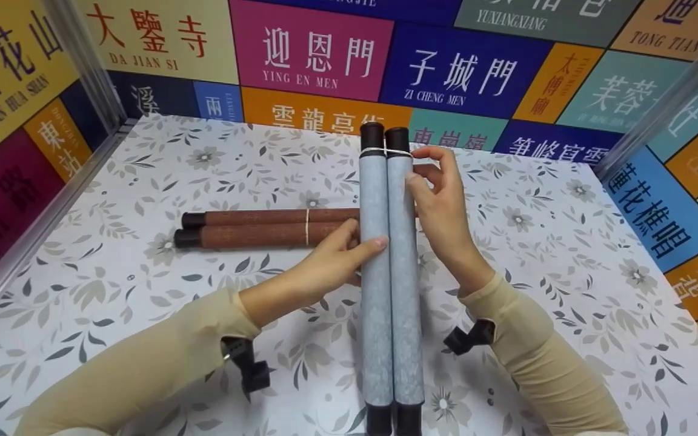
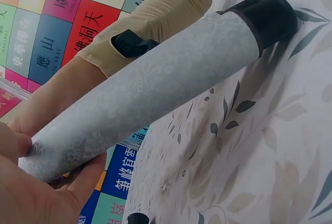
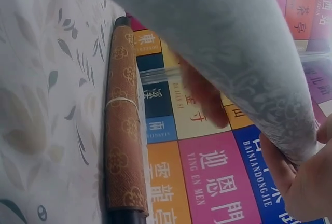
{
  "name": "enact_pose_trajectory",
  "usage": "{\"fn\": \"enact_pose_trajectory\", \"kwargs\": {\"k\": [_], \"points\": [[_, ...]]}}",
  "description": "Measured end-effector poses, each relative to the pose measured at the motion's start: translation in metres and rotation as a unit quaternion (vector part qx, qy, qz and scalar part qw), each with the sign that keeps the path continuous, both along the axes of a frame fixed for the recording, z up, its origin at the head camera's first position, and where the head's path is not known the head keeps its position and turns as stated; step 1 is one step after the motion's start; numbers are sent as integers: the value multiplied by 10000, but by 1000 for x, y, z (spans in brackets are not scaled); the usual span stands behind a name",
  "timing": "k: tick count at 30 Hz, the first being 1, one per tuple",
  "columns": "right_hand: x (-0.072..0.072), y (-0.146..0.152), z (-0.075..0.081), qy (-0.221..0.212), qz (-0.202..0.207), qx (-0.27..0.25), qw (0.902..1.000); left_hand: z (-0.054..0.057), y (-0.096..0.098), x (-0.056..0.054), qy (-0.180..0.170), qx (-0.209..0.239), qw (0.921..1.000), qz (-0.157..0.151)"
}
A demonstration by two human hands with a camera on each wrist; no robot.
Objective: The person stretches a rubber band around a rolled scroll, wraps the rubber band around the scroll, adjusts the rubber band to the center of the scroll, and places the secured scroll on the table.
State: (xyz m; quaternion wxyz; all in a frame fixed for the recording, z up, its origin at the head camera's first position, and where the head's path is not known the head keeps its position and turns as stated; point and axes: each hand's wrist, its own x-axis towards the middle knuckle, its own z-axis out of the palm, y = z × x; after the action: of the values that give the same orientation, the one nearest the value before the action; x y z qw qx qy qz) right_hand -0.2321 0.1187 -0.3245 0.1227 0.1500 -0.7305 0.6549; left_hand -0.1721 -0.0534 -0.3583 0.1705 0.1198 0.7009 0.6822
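Note:
A pale blue-grey scroll [image 1: 375,290], rolled from both ends into two parallel rolls with black end knobs, is held lengthwise and tilted above the table. My left hand [image 1: 340,251] grips its middle from the left, thumb across the front and fingers behind. Near the far end, my right hand [image 1: 443,188] holds the right-hand roll, thumb against its side. Its bent index finger reaches the thin white elastic band [image 1: 385,150] looped around that end. In the left wrist view, the scroll's near black knobs [image 2: 272,22] slope close over the tablecloth.
A second, reddish-brown patterned scroll [image 1: 252,229] with black ends lies crosswise behind the left hand, bound by a white band [image 1: 307,227]. A flower-and-leaf tablecloth [image 1: 143,290] covers the table. Colourful lettered panels [image 1: 312,48] stand along its back and sides.

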Motion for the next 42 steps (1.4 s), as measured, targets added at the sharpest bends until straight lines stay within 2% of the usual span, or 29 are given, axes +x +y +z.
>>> {"fn": "enact_pose_trajectory", "kwargs": {"k": [3,5,7,9,12,14,16,19,22,24,28,32,35,37,39,42], "points": [[-4,2,6,260,-325,676,9968,-1,0,0,-56,115,9999,-24],[-8,3,11,570,-558,1241,9891,-2,0,1,-32,63,10000,-6],[-11,2,17,907,-745,1845,9758,-3,-1,1,-37,46,10000,2],[-12,1,24,1183,-894,2445,9583,-5,-1,1,-33,26,10000,3],[-13,-1,32,1420,-1024,3141,9331,-5,-1,1,-63,10,10000,30],[-13,-4,35,1459,-1034,3378,9241,-5,-1,0,-77,-34,9999,81],[-12,-6,37,1397,-952,3394,9253,-5,-1,-1,-41,-153,9998,103],[-11,-8,38,1125,-620,3116,9415,-4,-2,-3,8,-395,9992,35],[-7,-10,37,867,-266,2974,9504,-4,-3,-5,85,-574,9983,-13],[-4,-13,36,854,-26,3178,9443,-3,-3,-5,156,-627,9978,131],[-4,-13,32,1223,297,3561,9259,-4,-3,-4,271,-408,9975,512],[-6,-4,31,1783,164,3588,9161,-4,-5,-1,274,-3,9973,679],[-5,4,31,2042,18,3482,9149,-4,-6,0,294,186,9965,754],[-5,8,31,2054,12,3462,9154,-5,-5,0,205,380,9963,743],[-4,10,31,1868,124,3392,9219,-7,-4,0,42,629,9960,634],[-4,12,31,1304,333,3242,9364,-9,-2,0,-141,991,9941,423]]}}
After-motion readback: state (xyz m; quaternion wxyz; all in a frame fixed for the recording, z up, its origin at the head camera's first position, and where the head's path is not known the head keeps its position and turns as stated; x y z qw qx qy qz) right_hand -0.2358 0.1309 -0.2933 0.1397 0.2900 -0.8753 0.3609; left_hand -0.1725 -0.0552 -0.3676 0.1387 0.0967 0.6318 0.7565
